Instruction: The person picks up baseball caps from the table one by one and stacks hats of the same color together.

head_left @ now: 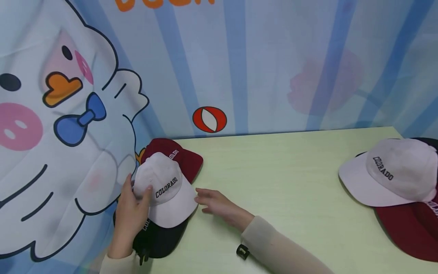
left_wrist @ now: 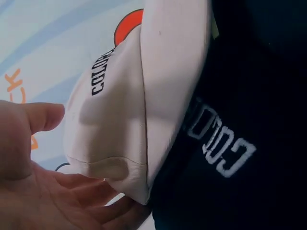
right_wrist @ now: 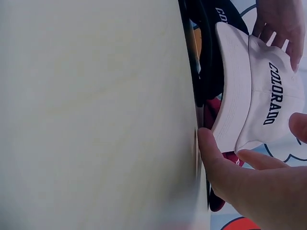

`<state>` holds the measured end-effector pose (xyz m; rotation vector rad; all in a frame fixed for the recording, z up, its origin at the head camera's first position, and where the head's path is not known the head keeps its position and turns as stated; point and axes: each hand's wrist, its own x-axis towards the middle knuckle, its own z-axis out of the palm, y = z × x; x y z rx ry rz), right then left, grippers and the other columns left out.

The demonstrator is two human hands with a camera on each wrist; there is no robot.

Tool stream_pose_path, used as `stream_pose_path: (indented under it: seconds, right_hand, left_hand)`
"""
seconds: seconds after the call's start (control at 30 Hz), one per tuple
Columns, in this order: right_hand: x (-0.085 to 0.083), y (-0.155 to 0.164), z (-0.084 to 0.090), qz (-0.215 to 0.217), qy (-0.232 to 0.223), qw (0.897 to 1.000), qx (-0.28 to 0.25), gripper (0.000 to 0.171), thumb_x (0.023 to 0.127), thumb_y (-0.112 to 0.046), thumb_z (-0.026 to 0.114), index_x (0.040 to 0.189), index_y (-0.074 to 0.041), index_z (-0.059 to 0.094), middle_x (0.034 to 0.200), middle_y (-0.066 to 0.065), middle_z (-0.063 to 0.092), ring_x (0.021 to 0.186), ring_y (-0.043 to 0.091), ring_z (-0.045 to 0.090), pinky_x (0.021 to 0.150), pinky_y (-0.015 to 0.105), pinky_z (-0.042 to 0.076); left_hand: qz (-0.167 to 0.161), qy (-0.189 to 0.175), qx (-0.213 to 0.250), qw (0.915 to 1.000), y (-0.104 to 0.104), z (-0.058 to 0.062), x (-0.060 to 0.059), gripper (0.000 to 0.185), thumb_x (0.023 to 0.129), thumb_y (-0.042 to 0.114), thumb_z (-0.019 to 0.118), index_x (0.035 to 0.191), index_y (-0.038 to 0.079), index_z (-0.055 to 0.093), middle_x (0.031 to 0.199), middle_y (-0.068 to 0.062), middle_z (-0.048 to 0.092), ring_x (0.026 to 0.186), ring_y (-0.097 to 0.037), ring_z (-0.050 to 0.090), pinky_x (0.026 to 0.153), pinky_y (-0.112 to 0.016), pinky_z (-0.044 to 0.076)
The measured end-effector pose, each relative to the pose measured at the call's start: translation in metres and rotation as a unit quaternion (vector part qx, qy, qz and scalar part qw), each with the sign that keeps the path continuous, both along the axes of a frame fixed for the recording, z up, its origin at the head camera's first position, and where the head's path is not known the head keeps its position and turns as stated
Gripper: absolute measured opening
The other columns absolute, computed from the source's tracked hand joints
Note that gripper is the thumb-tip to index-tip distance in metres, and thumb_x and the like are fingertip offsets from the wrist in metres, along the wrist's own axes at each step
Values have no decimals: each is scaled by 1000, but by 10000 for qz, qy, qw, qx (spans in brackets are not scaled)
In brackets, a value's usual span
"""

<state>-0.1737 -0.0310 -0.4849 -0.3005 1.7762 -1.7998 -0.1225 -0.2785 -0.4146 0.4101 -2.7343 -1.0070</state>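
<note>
A white "COLORADO" cap tops a stack at the table's left, over a black cap and beside a maroon cap. My left hand holds the white cap's crown from behind, thumb on top. My right hand lies flat on the table with straight fingers at the brim's edge; it grips nothing.
At the right end of the pale green table, another white cap rests on a maroon cap and a dark one. A cartoon-printed cloth backdrop hangs behind and to the left.
</note>
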Motion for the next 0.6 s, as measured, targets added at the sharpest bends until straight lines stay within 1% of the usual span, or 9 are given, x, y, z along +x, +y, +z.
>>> stream_pose_path:
  seconds: [0.07,0.13,0.2,0.27,0.33,0.43,0.5,0.57,0.6]
  right_hand:
    - [0,0,-1,-17,-20,10000,9,56,104,-25,59,155,-3,46,156,19,50,142,35,51,110,48,51]
    - [-1,0,-1,-23,-48,10000,16,56,104,-25,59,154,-4,47,155,18,52,140,34,52,109,48,51]
    - [-1,0,0,-32,-55,10000,10,55,103,-24,60,153,-4,48,154,18,53,139,34,54,108,48,52]
    - [-1,0,1,-58,-82,9999,-5,54,103,-24,60,152,-4,49,153,18,53,137,34,55,108,47,52]
    - [-1,0,1,-103,-143,9998,-35,54,102,-23,61,152,-4,50,153,18,54,136,34,56,108,47,52]
    - [-2,0,1,-169,-264,9995,-81,54,101,-23,62,151,-5,51,152,18,54,133,33,57,106,47,53]
    - [-2,0,1,-208,-330,9992,-94,54,101,-24,62,150,-5,52,152,18,54,130,33,58,104,47,55]
    - [-2,1,1,-211,-292,9993,-75,54,101,-23,62,150,-4,52,151,18,55,129,33,59,103,47,55]
    - [-2,2,1,-200,-227,9995,-49,54,101,-23,61,150,-4,52,150,18,56,129,33,60,103,47,55]
  left_hand:
    - [-122,-49,27,9999,0,-2,-2,83,106,47,51,166,7,11,162,-28,35,143,-49,43,110,-74,37]
    - [-230,-15,55,9997,0,-3,-3,76,108,44,48,165,4,17,158,-29,39,140,-48,45,111,-72,38]
    - [-338,78,159,9993,1,-4,-3,66,111,37,44,162,1,23,155,-28,41,137,-47,47,111,-71,39]
    - [-362,186,274,9988,3,-3,-2,58,112,32,39,158,-1,28,151,-28,43,135,-46,47,112,-69,38]
    - [-358,327,394,9980,6,-2,-2,51,113,28,35,154,-3,33,145,-28,45,130,-45,48,109,-68,40]
    - [-347,595,489,9964,11,-1,-4,44,114,26,32,142,-5,42,130,-27,51,117,-41,53,97,-60,46]
    - [-375,835,555,9943,14,0,-5,40,114,26,32,136,-5,46,123,-25,54,109,-38,54,89,-53,46]
    - [-441,1095,655,9908,17,1,-7,38,114,26,33,131,-5,48,120,-25,55,106,-37,55,87,-50,45]
    - [-480,1210,719,9889,19,2,-7,37,114,26,34,132,-4,49,122,-25,56,108,-37,56,89,-52,46]
